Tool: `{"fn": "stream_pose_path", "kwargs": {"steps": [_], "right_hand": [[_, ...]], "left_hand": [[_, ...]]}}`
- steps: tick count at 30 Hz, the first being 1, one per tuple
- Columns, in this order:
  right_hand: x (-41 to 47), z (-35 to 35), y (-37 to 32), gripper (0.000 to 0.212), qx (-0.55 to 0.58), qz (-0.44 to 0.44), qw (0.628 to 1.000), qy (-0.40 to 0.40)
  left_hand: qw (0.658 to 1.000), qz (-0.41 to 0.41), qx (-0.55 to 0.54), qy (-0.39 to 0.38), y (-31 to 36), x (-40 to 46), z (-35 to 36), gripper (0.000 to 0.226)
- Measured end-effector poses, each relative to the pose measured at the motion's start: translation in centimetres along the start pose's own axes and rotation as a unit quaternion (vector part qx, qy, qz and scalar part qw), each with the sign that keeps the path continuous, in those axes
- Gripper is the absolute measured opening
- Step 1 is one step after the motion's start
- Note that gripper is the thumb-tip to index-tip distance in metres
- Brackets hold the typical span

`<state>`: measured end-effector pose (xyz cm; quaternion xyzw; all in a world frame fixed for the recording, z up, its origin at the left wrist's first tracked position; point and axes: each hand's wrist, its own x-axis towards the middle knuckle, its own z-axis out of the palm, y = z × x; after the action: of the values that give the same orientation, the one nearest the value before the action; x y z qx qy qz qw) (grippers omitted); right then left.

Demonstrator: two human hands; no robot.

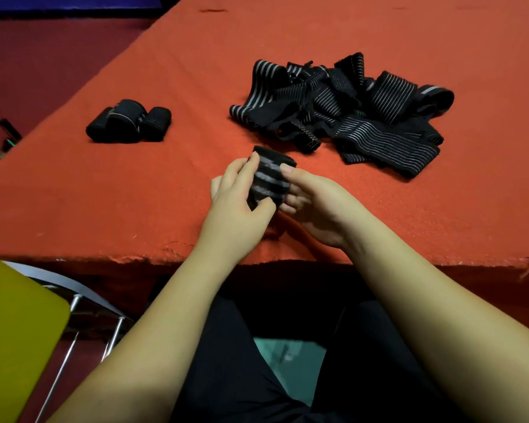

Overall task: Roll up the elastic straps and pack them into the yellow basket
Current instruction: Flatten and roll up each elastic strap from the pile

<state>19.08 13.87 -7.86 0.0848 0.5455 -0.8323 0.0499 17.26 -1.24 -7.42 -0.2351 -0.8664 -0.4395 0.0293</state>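
A black elastic strap with grey stripes, rolled into a thick roll [269, 178], is held just above the red table. My left hand [237, 199] grips its left side, thumb under the lower end. My right hand [313, 198] grips its right side, thumb on top. Further back on the right lies a tangled pile of loose black striped straps [348, 111]. Three finished black rolls [129, 125] sit together at the left of the table. No yellow basket shows as such; only a yellow surface at the lower left.
The red felt-covered table [104, 203] ends at a ragged front edge near my forearms. A yellow flat surface [16, 331] and a metal chair frame [83, 303] stand at the lower left. Dark clips [3, 138] lie off the table's left side.
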Motion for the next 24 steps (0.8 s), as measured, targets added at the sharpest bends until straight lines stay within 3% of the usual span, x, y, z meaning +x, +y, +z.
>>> {"fn": "stream_pose_path", "kwargs": {"steps": [4,10,15,24], "right_hand": [[1.5,0.3,-0.2,0.024,0.015,0.004,0.999,-0.029],[5.9,1.6,-0.4,0.042,0.032,0.038,0.998,-0.030],[10.0,3.1,-1.1,0.028,-0.004,0.058,0.998,-0.018],[19.6,8.1,-2.1,0.039,-0.100,0.107,0.989,-0.011]], "left_hand": [[0.998,0.007,-0.023,0.066,-0.4,0.3,-0.3,0.060],[0.987,-0.085,-0.094,0.095,-2.1,2.7,-0.9,0.052],[0.982,-0.100,-0.044,0.152,-4.1,5.8,-2.0,0.058],[0.976,-0.142,0.039,0.162,-9.1,13.2,-4.6,0.069]]}}
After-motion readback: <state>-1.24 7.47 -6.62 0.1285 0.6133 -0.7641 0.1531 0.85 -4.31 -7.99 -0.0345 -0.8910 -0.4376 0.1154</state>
